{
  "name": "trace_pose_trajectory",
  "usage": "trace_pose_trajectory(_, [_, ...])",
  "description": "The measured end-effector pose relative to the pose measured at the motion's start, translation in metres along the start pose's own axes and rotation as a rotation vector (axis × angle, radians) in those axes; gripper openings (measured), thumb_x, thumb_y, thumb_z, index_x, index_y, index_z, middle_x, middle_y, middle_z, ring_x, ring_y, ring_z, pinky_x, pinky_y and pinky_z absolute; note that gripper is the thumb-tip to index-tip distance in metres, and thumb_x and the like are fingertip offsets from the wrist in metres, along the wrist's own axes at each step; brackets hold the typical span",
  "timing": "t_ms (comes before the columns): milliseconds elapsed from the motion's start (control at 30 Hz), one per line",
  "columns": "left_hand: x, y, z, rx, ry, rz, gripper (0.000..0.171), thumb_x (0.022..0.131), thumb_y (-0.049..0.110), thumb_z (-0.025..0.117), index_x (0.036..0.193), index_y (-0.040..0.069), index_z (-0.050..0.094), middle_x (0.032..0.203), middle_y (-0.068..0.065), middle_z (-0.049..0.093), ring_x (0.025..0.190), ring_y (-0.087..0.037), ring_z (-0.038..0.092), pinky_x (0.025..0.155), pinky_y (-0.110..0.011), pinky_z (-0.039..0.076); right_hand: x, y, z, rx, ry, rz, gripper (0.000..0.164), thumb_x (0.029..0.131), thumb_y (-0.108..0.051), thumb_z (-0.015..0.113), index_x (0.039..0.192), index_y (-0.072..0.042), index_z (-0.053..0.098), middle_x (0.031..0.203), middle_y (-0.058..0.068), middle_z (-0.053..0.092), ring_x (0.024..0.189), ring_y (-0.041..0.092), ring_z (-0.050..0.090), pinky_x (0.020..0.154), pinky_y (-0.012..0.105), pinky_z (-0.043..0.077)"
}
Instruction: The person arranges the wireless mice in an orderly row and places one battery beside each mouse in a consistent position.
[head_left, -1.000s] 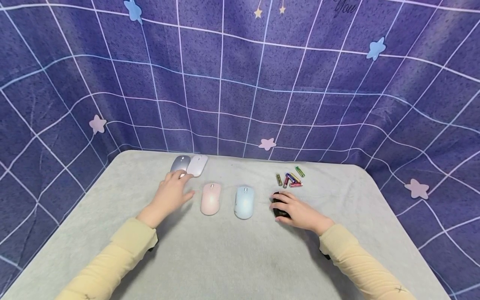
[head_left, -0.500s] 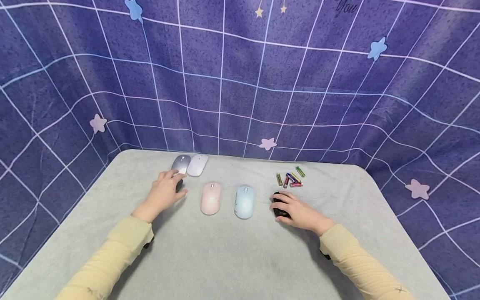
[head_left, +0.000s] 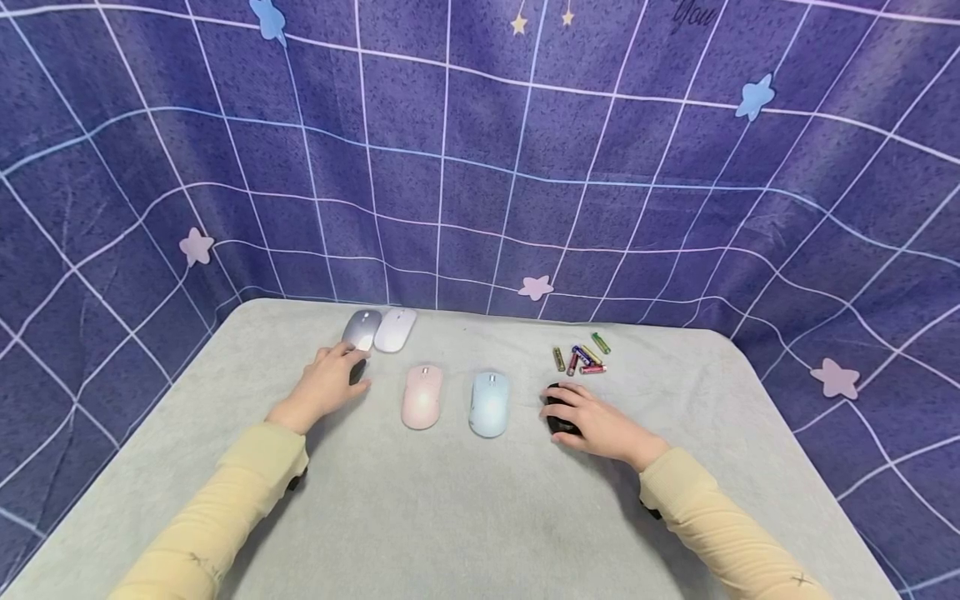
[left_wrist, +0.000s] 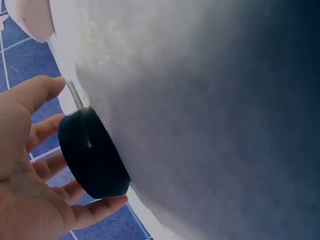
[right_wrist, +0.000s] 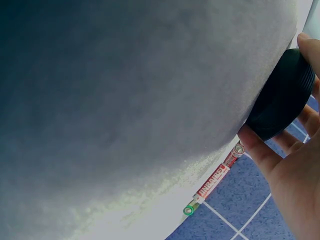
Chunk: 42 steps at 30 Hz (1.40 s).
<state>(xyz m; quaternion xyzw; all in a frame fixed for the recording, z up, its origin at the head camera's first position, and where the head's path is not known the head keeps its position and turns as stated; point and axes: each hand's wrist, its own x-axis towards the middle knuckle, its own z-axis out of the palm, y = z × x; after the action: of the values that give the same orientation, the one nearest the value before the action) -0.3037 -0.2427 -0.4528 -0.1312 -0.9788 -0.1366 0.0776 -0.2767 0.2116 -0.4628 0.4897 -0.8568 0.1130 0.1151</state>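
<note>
My left hand (head_left: 324,382) is over a black computer mouse (head_left: 358,370), which it mostly hides in the head view. In the left wrist view, the mouse (left_wrist: 92,152) shows its dark end. There the thumb stands off from it, the little finger touches its lower edge, and the other fingers reach behind it. At the right, my right hand (head_left: 600,427) grips another black mouse (head_left: 561,414) resting on the table. Thumb and little finger lie on opposite sides of that mouse (right_wrist: 282,95) in the right wrist view.
Between the hands lie a pink mouse (head_left: 422,397) and a light blue mouse (head_left: 490,405). A grey mouse (head_left: 363,328) and a white mouse (head_left: 395,330) lie side by side at the back left. Several small batteries (head_left: 581,356) lie behind the right hand. A purple curtain (head_left: 480,167) encloses the table (head_left: 480,517).
My left hand has drawn back and left, from the grey and white mice to the black mouse, part of which now shows. The right hand has stayed on its mouse.
</note>
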Motion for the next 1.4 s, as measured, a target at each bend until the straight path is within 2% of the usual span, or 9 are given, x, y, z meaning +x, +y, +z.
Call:
trace_pose_trajectory(400, [0.0036, -0.0005, 0.0023, 0.009, -0.025, -0.004, 0.048, 0.084, 0.023, 0.068, 0.126, 0.003, 0.058, 0.123, -0.024, 0.053, 0.107, -0.048, 0.048, 0.077, -0.064, 0.048, -0.0004, -0.0007, 0.0004, 0.005, 0.001, -0.001, 0.034, 0.081, -0.021, 0.073, 0.111, -0.009, 0.063, 0.127, 0.019, 0.054, 0.119, 0.046, 0.046, 0.101, 0.055, 0.039])
trace_pose_trajectory(767, [0.0050, -0.0026, 0.0014, 0.040, -0.054, -0.007, 0.045, 0.084, 0.015, 0.068, 0.126, 0.003, 0.058, 0.122, -0.025, 0.053, 0.106, -0.047, 0.048, 0.082, -0.061, 0.047, -0.0008, -0.0015, -0.0007, 0.021, -0.015, 0.019, 0.034, 0.082, -0.023, 0.072, 0.112, -0.010, 0.064, 0.130, 0.019, 0.054, 0.122, 0.046, 0.045, 0.103, 0.055, 0.038])
trace_pose_trajectory(1033, [0.0071, -0.0032, 0.0011, 0.049, -0.043, 0.013, 0.043, 0.083, 0.014, 0.068, 0.124, 0.002, 0.059, 0.120, -0.024, 0.054, 0.103, -0.046, 0.049, 0.081, -0.060, 0.048, -0.0005, -0.0018, -0.0020, 0.028, -0.023, 0.034, 0.035, 0.082, -0.023, 0.072, 0.114, -0.010, 0.063, 0.131, 0.019, 0.053, 0.123, 0.045, 0.044, 0.104, 0.055, 0.037])
trace_pose_trajectory(1400, [0.0067, 0.0044, 0.0013, 0.056, -0.006, -0.012, 0.041, 0.084, 0.014, 0.065, 0.122, 0.001, 0.060, 0.119, -0.024, 0.056, 0.100, -0.046, 0.050, 0.081, -0.058, 0.048, -0.0002, -0.0008, -0.0024, 0.023, -0.023, 0.028, 0.034, 0.083, -0.024, 0.071, 0.113, -0.010, 0.064, 0.131, 0.018, 0.054, 0.123, 0.045, 0.045, 0.104, 0.054, 0.037])
